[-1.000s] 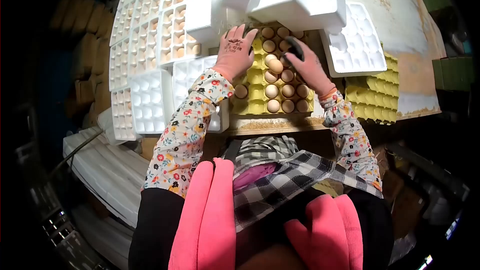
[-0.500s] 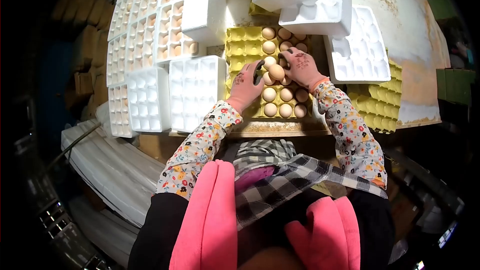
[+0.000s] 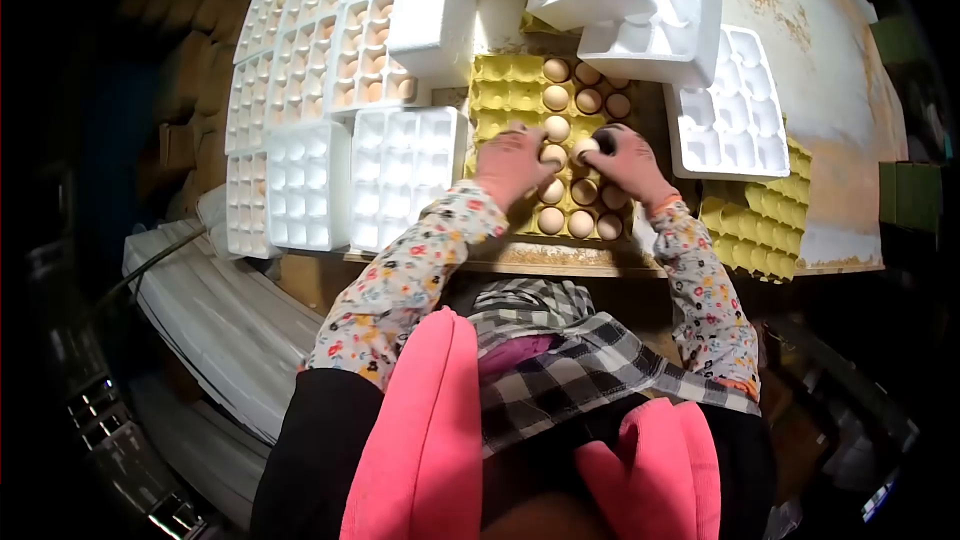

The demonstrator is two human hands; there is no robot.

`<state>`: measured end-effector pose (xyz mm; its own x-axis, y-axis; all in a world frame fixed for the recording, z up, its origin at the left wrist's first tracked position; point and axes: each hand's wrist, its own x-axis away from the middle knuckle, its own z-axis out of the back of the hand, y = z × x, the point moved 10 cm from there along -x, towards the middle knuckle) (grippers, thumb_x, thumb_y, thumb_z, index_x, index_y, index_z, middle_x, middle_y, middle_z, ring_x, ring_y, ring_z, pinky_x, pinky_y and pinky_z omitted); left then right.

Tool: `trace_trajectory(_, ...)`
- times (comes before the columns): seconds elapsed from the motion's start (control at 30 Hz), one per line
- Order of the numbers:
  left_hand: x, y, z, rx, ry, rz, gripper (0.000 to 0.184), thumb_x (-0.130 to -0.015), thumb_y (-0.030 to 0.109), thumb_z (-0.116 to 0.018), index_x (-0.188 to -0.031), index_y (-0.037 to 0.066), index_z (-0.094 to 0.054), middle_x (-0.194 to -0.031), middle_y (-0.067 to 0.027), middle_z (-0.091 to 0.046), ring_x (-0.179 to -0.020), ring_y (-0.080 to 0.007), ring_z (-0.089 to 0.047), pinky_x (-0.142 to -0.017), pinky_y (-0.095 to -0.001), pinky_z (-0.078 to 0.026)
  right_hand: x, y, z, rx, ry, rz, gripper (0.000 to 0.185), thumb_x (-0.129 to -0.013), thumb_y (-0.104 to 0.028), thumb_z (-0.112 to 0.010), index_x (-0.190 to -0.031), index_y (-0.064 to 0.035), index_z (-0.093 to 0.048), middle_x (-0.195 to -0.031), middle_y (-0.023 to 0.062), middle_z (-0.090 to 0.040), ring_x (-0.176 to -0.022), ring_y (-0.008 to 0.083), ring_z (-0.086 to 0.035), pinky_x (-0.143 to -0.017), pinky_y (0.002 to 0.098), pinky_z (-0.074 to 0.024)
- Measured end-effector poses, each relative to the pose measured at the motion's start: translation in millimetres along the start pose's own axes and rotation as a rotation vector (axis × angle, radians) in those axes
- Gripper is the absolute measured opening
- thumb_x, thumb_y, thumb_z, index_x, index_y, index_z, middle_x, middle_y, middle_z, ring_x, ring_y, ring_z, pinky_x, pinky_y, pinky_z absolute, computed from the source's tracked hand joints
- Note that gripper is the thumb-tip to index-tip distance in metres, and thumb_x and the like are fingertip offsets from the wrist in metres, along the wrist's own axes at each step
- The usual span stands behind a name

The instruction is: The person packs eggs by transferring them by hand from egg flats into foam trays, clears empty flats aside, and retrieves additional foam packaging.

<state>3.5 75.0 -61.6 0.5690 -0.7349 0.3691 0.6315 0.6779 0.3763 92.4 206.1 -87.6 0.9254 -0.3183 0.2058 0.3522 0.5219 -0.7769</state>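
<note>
The right hand (image 3: 627,162) now holds an egg (image 3: 585,149), nearer the front edge of the yellow tray (image 3: 492,98). The left hand (image 3: 514,162) is at an adjacent egg (image 3: 553,155); its grip is indeterminate.

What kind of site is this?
Probably an egg-packing station: a yellow tray partly filled with eggs, foam boxes holding more at the left, and two gloved hands, left and right, at the tray.

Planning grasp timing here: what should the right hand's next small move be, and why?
Probably close the right hand gently on the egg at its fingertips, then lift straight up. The fingers look well placed, and neighbouring eggs sit close in the yellow tray, so sideways motion might knock them.
</note>
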Motion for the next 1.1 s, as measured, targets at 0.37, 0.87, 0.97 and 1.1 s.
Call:
trace_trajectory(0.37,91.1,-90.7,40.3,0.675,0.322,0.182,0.051,-0.074,0.033,-0.071,-0.111,0.002,-0.053,-0.111,-0.0181,-0.057,-0.100,-0.0288,-0.060,-0.087,-0.0394,-0.048,-53.1,-75.4,-45.5,0.895,-0.033,0.081,0.048,-0.067,-0.026,-0.077,-0.109,-0.0108,-0.060,-0.128,0.0149,-0.043,-0.104,0.0352,-0.047,-0.079,0.0448,-0.0495)
trace_trajectory(0.87,32.9,-225.1,111.7,-0.067,0.537,-0.062,0.050,-0.081,0.026,-0.057,-0.128,0.014,-0.047,-0.131,-0.0131,-0.043,-0.123,-0.0336,-0.037,-0.101,-0.0490,-0.031,-82.3,-192.6,-140.4,0.474,0.057,-0.008,0.055,-0.078,-0.033,-0.067,-0.126,-0.0118,-0.051,-0.110,0.0168,-0.057,-0.096,0.0324,-0.061,-0.081,0.0394,-0.0501)
trace_trajectory(0.97,23.6,-245.0,97.6,-0.020,0.481,-0.087,0.052,-0.079,0.027,-0.059,-0.128,0.013,-0.048,-0.130,-0.0112,-0.044,-0.121,-0.0345,-0.036,-0.101,-0.0487,-0.031,-66.8,-211.3,-178.2,0.123,-0.020,0.079,0.057,-0.077,-0.036,-0.066,-0.125,-0.0094,-0.050,-0.110,0.0150,-0.057,-0.093,0.0316,-0.062,-0.078,0.0398,-0.0513)
trace_trajectory(1.1,34.4,-245.0,100.3,0.039,0.617,-0.165,0.049,-0.083,0.029,-0.057,-0.128,0.010,-0.048,-0.127,-0.0115,-0.045,-0.120,-0.0310,-0.038,-0.099,-0.0479,-0.029,-63.3,-221.0,-184.9,0.203,0.074,0.017,0.058,-0.076,-0.034,-0.068,-0.124,-0.0069,-0.050,-0.116,0.0162,-0.052,-0.100,0.0332,-0.058,-0.082,0.0409,-0.0490)
